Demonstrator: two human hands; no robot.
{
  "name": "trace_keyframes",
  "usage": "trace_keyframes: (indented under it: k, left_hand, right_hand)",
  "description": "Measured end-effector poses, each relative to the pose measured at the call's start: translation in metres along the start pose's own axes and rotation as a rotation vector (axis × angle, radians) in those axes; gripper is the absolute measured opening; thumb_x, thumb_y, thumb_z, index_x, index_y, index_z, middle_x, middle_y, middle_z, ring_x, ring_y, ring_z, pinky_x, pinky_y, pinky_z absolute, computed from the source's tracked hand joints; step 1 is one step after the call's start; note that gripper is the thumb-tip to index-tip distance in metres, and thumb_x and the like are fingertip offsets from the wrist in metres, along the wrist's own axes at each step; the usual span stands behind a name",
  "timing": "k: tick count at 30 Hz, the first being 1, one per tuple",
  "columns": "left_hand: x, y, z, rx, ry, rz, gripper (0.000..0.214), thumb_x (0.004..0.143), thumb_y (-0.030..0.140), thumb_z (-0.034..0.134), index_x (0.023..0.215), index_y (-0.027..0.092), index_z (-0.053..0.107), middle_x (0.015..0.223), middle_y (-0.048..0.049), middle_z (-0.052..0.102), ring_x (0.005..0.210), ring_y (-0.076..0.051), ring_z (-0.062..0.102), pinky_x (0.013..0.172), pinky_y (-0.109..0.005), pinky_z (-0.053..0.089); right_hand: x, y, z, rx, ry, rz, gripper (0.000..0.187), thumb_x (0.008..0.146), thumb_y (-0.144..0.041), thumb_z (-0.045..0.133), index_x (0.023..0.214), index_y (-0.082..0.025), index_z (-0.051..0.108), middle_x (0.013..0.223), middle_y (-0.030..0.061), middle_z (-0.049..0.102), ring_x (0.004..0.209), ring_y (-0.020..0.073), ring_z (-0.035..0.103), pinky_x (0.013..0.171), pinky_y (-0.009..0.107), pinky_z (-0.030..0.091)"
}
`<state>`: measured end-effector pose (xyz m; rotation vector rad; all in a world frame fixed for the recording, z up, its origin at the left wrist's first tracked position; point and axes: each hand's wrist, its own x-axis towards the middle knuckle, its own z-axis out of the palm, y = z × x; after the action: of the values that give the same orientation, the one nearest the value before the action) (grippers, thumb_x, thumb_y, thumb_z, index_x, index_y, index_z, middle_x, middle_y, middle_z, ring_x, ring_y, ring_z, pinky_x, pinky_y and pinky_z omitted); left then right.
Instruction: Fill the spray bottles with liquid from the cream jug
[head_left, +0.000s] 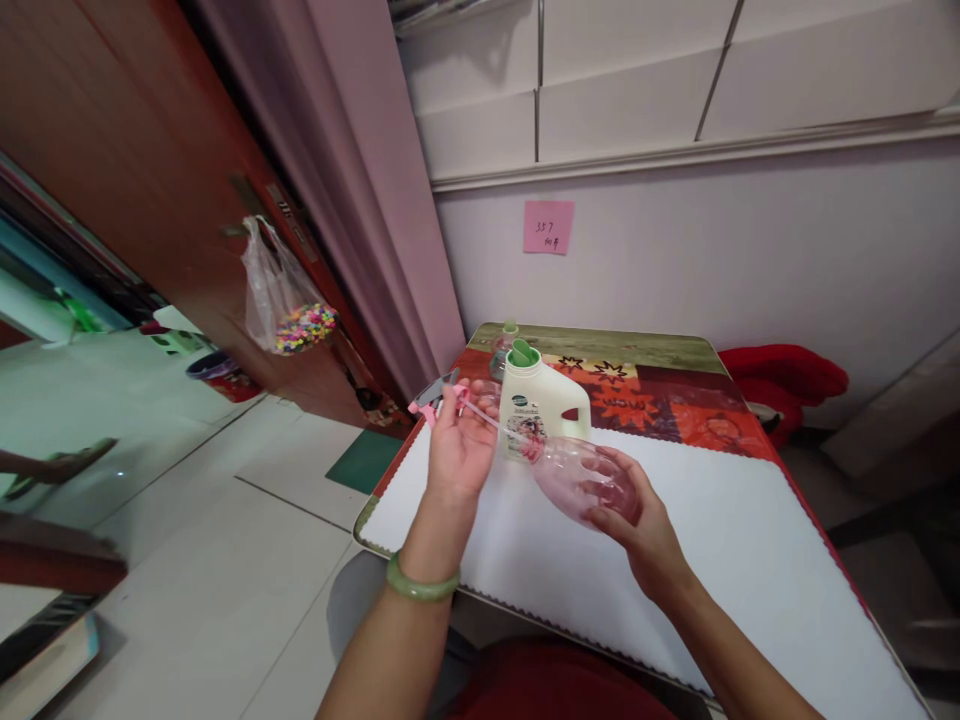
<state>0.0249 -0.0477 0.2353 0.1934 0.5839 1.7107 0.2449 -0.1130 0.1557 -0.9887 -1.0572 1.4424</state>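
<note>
My left hand [459, 440] is closed around a pink spray-trigger head [435, 400], whose thin tube runs toward a clear pink plastic bottle [577, 478]. My right hand [637, 520] grips that bottle from the side, tilted with its neck pointing left toward the tube. Both hands hover above a white mat [750, 560] on the table. A white detergent jug [541, 405] with a green cap stands just behind the bottle. A green bangle sits on my left wrist.
The table [675, 390] carries a red and orange patterned cloth and a small clear bottle [504, 350] behind the jug. A plastic bag of coloured beads [289, 300] hangs on the brown door at left. Red fabric [784, 378] lies at right. A pink note [548, 227] is stuck on the wall.
</note>
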Motion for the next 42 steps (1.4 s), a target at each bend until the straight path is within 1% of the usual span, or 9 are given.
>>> trace_keyframes:
  k: [6, 10, 13, 18, 26, 33, 35, 37, 42]
  left_hand:
    - [-0.035, -0.045, 0.01, 0.221, -0.026, 0.013, 0.018, 0.098, 0.034, 0.062, 0.104, 0.018, 0.068, 0.115, -0.0088, 0.074, 0.088, -0.018, 0.072, 0.082, -0.033, 0.056]
    - [-0.047, -0.05, 0.008, 0.322, -0.132, -0.017, 0.034, 0.084, 0.042, 0.078, 0.105, 0.017, 0.069, 0.118, -0.011, 0.075, 0.097, -0.021, 0.072, 0.093, -0.036, 0.052]
    - [-0.047, -0.049, 0.009, 0.32, -0.156, -0.029, 0.04, 0.08, 0.047, 0.08, 0.106, 0.018, 0.07, 0.118, -0.0103, 0.076, 0.1, -0.023, 0.071, 0.096, -0.039, 0.051]
    - [-0.049, -0.053, 0.014, 0.293, -0.076, 0.033, 0.04, 0.076, 0.048, 0.083, 0.101, 0.018, 0.073, 0.114, -0.0095, 0.076, 0.104, -0.025, 0.07, 0.095, -0.039, 0.051]
    - [-0.059, -0.057, 0.018, 0.183, 0.025, -0.006, 0.031, 0.083, 0.044, 0.077, 0.098, 0.018, 0.073, 0.115, -0.0097, 0.075, 0.109, -0.025, 0.069, 0.102, -0.041, 0.049]
    - [-0.067, -0.063, 0.022, 0.221, 0.05, 0.094, 0.035, 0.08, 0.047, 0.079, 0.099, 0.018, 0.073, 0.114, -0.0072, 0.074, 0.107, -0.022, 0.068, 0.102, -0.038, 0.048]
    - [-0.066, -0.065, 0.02, 0.22, 0.009, 0.136, 0.033, 0.08, 0.046, 0.08, 0.098, 0.019, 0.073, 0.112, -0.006, 0.075, 0.113, -0.023, 0.067, 0.105, -0.038, 0.046]
    - [-0.063, -0.064, 0.017, 0.216, -0.068, 0.127, 0.032, 0.082, 0.047, 0.078, 0.099, 0.02, 0.073, 0.109, -0.0057, 0.076, 0.117, -0.024, 0.066, 0.108, -0.04, 0.044]
    - [-0.054, -0.055, 0.005, 0.246, -0.327, 0.066, 0.036, 0.082, 0.049, 0.077, 0.104, 0.022, 0.07, 0.1, -0.0054, 0.076, 0.113, -0.029, 0.069, 0.108, -0.048, 0.045]
  right_hand:
    - [0.002, -0.001, 0.027, 0.376, -0.041, 0.205, 0.069, 0.07, -0.048, 0.086, 0.132, -0.035, 0.059, 0.137, 0.0046, 0.063, 0.102, 0.0218, 0.067, 0.063, 0.025, 0.057]
    - [0.001, -0.015, 0.029, 0.567, -0.163, 0.442, 0.081, 0.069, -0.063, 0.083, 0.141, -0.035, 0.057, 0.125, 0.0076, 0.07, 0.081, 0.0173, 0.069, 0.054, 0.022, 0.054]
    - [-0.002, -0.017, 0.031, 0.559, -0.143, 0.414, 0.079, 0.071, -0.063, 0.082, 0.141, -0.035, 0.057, 0.13, 0.0081, 0.068, 0.085, 0.0189, 0.069, 0.053, 0.022, 0.055]
    - [-0.005, 0.0, 0.036, 0.24, 0.097, -0.039, 0.082, 0.065, -0.043, 0.09, 0.137, -0.033, 0.053, 0.141, 0.0092, 0.059, 0.115, 0.0284, 0.063, 0.07, 0.034, 0.064]
    - [0.008, 0.008, 0.022, -0.672, 0.382, -1.032, 0.095, 0.064, -0.042, 0.094, 0.145, -0.025, 0.047, 0.134, 0.0141, 0.062, 0.12, 0.0327, 0.064, 0.09, 0.049, 0.064]
    - [0.012, 0.006, 0.023, -0.993, 0.519, -1.311, 0.1, 0.063, -0.033, 0.096, 0.148, -0.026, 0.044, 0.135, 0.0142, 0.063, 0.112, 0.0308, 0.069, 0.088, 0.047, 0.065]
    - [0.008, 0.007, 0.027, -0.946, 0.538, -1.266, 0.098, 0.062, -0.032, 0.097, 0.145, -0.028, 0.046, 0.135, 0.0129, 0.063, 0.114, 0.0318, 0.068, 0.089, 0.049, 0.064]
    - [0.002, 0.005, 0.031, -0.768, 0.507, -1.061, 0.094, 0.06, -0.036, 0.097, 0.141, -0.029, 0.05, 0.132, 0.0124, 0.065, 0.113, 0.0325, 0.069, 0.085, 0.048, 0.065]
    - [-0.009, -0.024, 0.035, 0.141, 0.016, 0.187, 0.079, 0.075, -0.073, 0.07, 0.13, -0.018, 0.058, 0.109, 0.015, 0.074, 0.071, 0.0229, 0.075, 0.042, 0.025, 0.055]
